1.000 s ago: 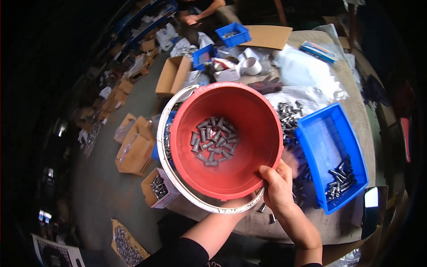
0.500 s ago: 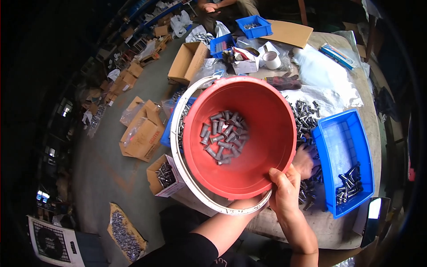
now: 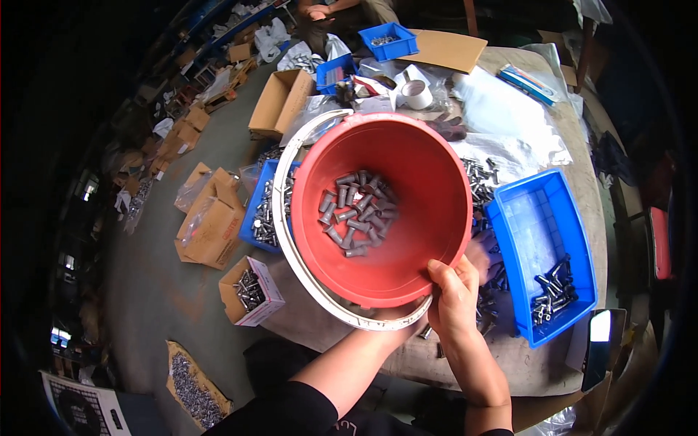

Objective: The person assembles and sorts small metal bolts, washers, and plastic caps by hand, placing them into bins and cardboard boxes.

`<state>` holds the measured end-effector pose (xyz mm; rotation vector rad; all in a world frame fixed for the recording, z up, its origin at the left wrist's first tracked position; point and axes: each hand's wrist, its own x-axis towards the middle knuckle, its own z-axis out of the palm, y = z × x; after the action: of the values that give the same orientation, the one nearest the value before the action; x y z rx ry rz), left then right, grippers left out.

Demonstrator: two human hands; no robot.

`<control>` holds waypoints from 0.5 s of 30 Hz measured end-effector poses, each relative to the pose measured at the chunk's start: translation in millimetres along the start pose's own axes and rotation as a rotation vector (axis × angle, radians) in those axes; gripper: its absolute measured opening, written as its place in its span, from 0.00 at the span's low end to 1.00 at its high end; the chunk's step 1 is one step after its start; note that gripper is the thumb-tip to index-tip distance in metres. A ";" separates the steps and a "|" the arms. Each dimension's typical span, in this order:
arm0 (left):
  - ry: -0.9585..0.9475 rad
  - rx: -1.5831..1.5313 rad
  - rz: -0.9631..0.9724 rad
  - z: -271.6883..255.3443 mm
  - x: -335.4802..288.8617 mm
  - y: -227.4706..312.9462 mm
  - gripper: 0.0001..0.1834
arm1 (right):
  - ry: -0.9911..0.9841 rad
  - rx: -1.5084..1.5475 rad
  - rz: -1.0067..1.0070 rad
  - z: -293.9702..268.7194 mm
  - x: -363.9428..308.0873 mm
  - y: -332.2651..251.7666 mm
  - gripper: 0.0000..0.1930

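Observation:
My right hand (image 3: 452,294) grips the near right rim of a red plastic bucket (image 3: 429,196), thumb over the edge. The bucket tilts toward me, and its white handle (image 3: 285,218) hangs along the left side. Inside lie several grey, flared cylindrical metal pieces (image 3: 347,212). My left forearm crosses beneath the bucket. Beyond its right wall shows part of my left hand (image 3: 478,258), smeared by motion, beside loose dark bolts (image 3: 481,182) on the table; its fingers cannot be made out. Close on the right is a blue bin (image 3: 534,218) with dark bolts (image 3: 554,294) at its near end.
Left of the bucket are another blue bin (image 3: 254,207) of bolts, a small carton (image 3: 265,294) of bolts and an open cardboard box (image 3: 211,225). Farther back are a tape roll (image 3: 416,94), a dark glove (image 3: 447,128) and plastic sheeting (image 3: 502,102). Another person's hands (image 3: 318,12) show at the top.
The view has shifted, so the surroundings sit farther left. The bucket stays in my right hand with its pieces inside. Less of my left hand shows past the bucket.

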<state>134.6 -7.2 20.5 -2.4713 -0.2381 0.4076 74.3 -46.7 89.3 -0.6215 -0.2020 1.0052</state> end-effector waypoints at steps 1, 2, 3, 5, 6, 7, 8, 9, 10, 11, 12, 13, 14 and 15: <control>0.064 -0.084 -0.030 -0.8 -0.3 1.1 0.18 | -0.004 -0.032 -0.008 -2.4 0.8 -3.1 0.13; 0.110 -0.141 -0.100 -0.9 -11.9 -10.5 0.18 | -0.057 -0.048 0.000 9.6 -2.7 -5.7 0.13; 0.193 -0.246 -0.097 -0.5 -5.2 -0.5 0.17 | -0.017 -0.079 -0.017 -0.4 2.0 -13.7 0.13; 0.340 -0.440 -0.106 2.9 -1.1 7.9 0.16 | 0.041 -0.103 -0.029 -6.7 8.9 -34.2 0.10; 0.407 -0.528 -0.118 7.4 -4.2 4.1 0.16 | 0.054 -0.104 -0.009 -2.6 10.8 -45.7 0.08; 0.481 -0.638 -0.106 14.3 -4.7 1.0 0.15 | 0.091 -0.124 -0.011 0.7 14.9 -57.8 0.06; 0.554 -0.760 -0.069 19.4 -3.1 0.3 0.15 | 0.106 -0.182 0.004 -8.3 18.5 -74.4 0.06; 0.619 -0.887 -0.027 25.6 -0.4 -1.0 0.15 | 0.101 -0.199 -0.025 -18.1 26.8 -89.0 0.07; 0.668 -1.006 -0.009 33.8 -2.3 -6.9 0.14 | 0.183 -0.301 -0.032 -12.6 29.0 -109.3 0.07; 0.716 -1.128 0.019 37.3 -1.1 -8.4 0.14 | 0.189 -0.306 -0.036 -21.6 33.8 -129.5 0.07; 0.812 -0.782 0.078 69.3 10.2 0.5 0.14 | 0.200 -0.347 -0.076 -24.2 34.0 -153.3 0.07; 0.711 -0.736 0.061 66.7 8.9 1.6 0.13 | 0.310 -0.421 -0.118 -34.3 34.5 -177.0 0.07; 0.708 -0.773 0.049 66.0 10.7 5.0 0.11 | 0.384 -0.376 -0.148 -47.9 35.0 -201.3 0.08; 0.724 -0.806 0.065 64.7 14.1 7.9 0.11 | 0.426 -0.392 -0.185 -64.1 34.1 -226.4 0.07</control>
<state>126.2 25.6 -37.0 -3.2021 -0.0038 -0.7070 284.5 -129.6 163.0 -1.1370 -0.0767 0.6374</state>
